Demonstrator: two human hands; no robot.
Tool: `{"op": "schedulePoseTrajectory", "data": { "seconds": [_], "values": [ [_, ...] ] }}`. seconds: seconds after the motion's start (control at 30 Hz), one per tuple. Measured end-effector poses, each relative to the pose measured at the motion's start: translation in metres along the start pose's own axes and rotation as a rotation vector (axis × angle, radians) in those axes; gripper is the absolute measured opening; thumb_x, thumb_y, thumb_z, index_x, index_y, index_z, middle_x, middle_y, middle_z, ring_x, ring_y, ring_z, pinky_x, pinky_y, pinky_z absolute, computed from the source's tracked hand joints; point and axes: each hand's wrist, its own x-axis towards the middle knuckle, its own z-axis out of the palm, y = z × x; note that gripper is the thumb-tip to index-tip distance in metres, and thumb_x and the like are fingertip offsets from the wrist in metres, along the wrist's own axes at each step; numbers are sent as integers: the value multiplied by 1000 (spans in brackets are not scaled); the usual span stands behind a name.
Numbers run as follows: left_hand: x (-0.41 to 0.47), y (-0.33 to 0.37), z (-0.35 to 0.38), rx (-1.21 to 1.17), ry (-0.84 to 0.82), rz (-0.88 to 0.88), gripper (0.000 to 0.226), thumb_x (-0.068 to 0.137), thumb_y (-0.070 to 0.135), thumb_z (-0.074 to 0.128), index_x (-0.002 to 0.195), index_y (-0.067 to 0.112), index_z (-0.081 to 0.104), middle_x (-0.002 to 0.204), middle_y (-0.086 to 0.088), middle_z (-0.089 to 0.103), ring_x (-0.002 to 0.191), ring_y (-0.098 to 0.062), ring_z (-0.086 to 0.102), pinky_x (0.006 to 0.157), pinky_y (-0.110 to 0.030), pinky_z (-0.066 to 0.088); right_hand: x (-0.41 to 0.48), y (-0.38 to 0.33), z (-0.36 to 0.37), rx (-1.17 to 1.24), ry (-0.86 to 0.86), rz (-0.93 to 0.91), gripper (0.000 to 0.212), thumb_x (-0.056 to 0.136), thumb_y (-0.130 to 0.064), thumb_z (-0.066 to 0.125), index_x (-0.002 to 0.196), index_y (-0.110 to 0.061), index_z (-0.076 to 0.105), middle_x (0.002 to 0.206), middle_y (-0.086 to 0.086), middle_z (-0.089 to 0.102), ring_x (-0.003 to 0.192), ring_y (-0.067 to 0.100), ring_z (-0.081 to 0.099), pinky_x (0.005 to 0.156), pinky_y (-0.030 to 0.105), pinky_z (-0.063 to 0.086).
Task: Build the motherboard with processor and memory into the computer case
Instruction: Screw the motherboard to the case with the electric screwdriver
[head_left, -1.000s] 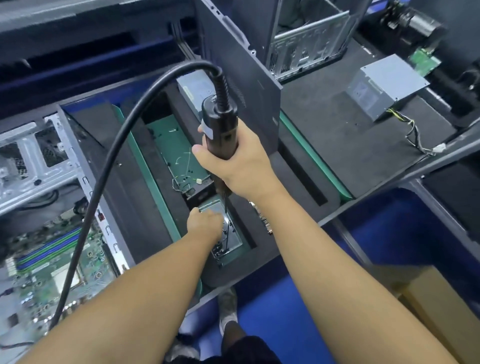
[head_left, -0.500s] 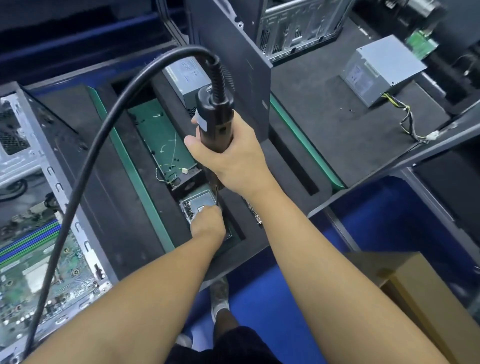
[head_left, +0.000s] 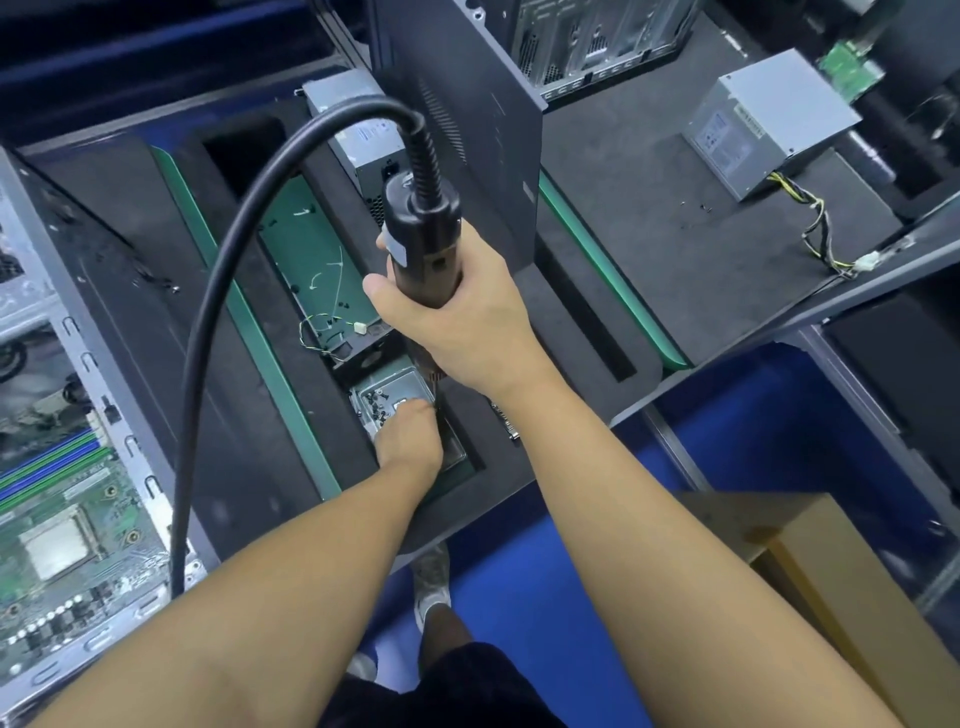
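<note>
Right hand: the right hand (head_left: 457, 317) has its grip wrapped fully round the barrel of the electric screwdriver (head_left: 423, 244), which is upright with its bit end pointing down towards the tray.
Left hand: the left hand (head_left: 408, 441) is down in the screw tray (head_left: 382, 395), just below centre, with its fingertips among the loose screws. Whether its grip has a screw I cannot tell (the knuckles hide it).
Task's thing: the motherboard (head_left: 67, 525) lies flat inside the computer case (head_left: 83, 358) at 8 o'clock. A silver square and long blue and green slots face up.
Handling: I judge the board light, stiff and fragile. Hold it by its bare edges, never by the socket or slots. The screws are tiny and likely to slip.
Edges: the case's metal walls stand close round the board, so the driver probably has to come straight down.
Cable: the cable (head_left: 200, 322) arcs from 12 o'clock down to 8 o'clock, over the case, and could drag across parts.
Open room: an upright side panel (head_left: 467, 119) stands just behind the driver at 12 o'clock. The foam worktop (head_left: 649, 234) at 2 o'clock carries a power supply (head_left: 769, 119).
</note>
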Motion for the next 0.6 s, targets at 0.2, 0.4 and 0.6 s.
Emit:
{"op": "schedulePoseTrajectory", "data": {
  "seconds": [0.2,0.4,0.6],
  "values": [
    [-14,7,-28,-247,-35,-17,12,85,12,63,87,0,61,101,-17,61,95,-34,62,79,-37,52,6,-25,9,-25,-41,-42,18,85,-17,74,96,-23,61,72,-11,59,69,6,55,72,13,49],
    [-39,32,-114,-680,73,-104,14,85,12,59,74,3,57,95,-17,68,92,-30,67,79,-36,56,27,-112,41,-119,-54,-211,21,86,-17,73,87,-31,57,72,-9,58,67,7,55,66,18,49],
    [-67,7,-216,-1120,173,-151,24,83,-2,61,65,9,49,59,-6,57,35,-7,55,36,-20,47,33,-195,101,-144,-101,-414,19,87,-13,71,93,-23,56,72,-1,59,72,29,58,68,41,55]
  ]
}}
